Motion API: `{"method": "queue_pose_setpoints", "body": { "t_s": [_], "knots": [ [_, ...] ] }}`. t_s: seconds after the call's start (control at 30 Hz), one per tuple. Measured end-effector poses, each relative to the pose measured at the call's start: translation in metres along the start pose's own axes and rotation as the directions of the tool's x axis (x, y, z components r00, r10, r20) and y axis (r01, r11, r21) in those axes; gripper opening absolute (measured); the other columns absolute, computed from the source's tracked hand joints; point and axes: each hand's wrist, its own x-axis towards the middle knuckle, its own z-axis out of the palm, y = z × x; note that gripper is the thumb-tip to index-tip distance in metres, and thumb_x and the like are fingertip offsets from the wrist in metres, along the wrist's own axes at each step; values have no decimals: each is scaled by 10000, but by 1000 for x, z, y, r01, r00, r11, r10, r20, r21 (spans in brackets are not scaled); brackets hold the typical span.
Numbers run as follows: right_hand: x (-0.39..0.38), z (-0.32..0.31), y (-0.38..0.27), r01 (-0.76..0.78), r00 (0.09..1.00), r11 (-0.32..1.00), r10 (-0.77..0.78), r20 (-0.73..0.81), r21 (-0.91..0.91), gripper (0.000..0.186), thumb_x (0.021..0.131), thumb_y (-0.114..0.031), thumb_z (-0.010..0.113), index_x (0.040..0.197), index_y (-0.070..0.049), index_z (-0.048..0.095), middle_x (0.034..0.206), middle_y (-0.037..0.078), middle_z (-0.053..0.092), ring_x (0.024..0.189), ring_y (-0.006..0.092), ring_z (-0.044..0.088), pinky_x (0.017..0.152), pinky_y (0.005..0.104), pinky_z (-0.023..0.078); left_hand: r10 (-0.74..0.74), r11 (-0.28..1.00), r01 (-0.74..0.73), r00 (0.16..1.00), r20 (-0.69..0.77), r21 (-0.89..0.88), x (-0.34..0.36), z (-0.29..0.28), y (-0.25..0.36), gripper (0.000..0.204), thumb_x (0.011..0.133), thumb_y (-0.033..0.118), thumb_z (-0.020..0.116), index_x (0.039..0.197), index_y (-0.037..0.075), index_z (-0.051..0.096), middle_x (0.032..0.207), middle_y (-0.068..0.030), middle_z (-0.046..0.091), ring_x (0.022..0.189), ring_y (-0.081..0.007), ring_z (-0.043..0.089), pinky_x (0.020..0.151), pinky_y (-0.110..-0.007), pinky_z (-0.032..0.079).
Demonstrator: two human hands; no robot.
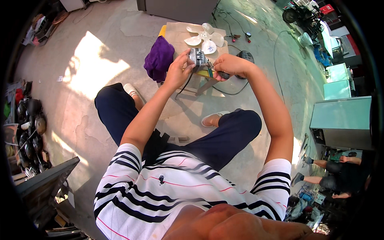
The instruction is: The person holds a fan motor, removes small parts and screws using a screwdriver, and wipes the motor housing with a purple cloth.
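My left hand (180,68) is closed on a small silver-grey electric motor (197,58) with a dark cord hanging down from it, held over a low stool topped with a board (176,32). Just right of the motor, my right hand (228,68) grips a tool with a dark handle (223,74); its tip is at the motor's shaft side, though the exact contact cannot be made out. A white plastic fan blade (205,38) lies on the board behind the motor. A bunched purple cloth (158,58) rests on the stool's left side.
A black round object (245,57), hoses and gauges (248,39) sit right of the stool. A grey cabinet (176,9) stands behind it. Appliances (341,116) and a seated person (340,172) are at the right. Piled parts (30,132) and a dark panel (46,172) are at the left.
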Motion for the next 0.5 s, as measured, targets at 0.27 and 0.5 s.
{"method": "queue_pose_setpoints", "body": {
  "t_s": [0.27,0.5],
  "knots": [
    [18,123,80,199,552,848,-511,-659,-491,459,976,-132,557,1384,70,506,960,246,670,790,396,682,690,488,552,-9,1000,9,997,72,5,2,-2,9,170,935,77,694,1007,21,550,1486,-154,555,1237,-396,601,986,-424,503],
    [67,163,112,279,235,818,-567,-790,-504,544,996,-111,570,1501,16,413,999,180,665,825,346,690,707,431,554,-1,1000,-1,995,100,20,4,-7,8,166,934,71,697,1003,16,556,1505,-142,537,1226,-383,611,965,-423,521]
  ]
}}
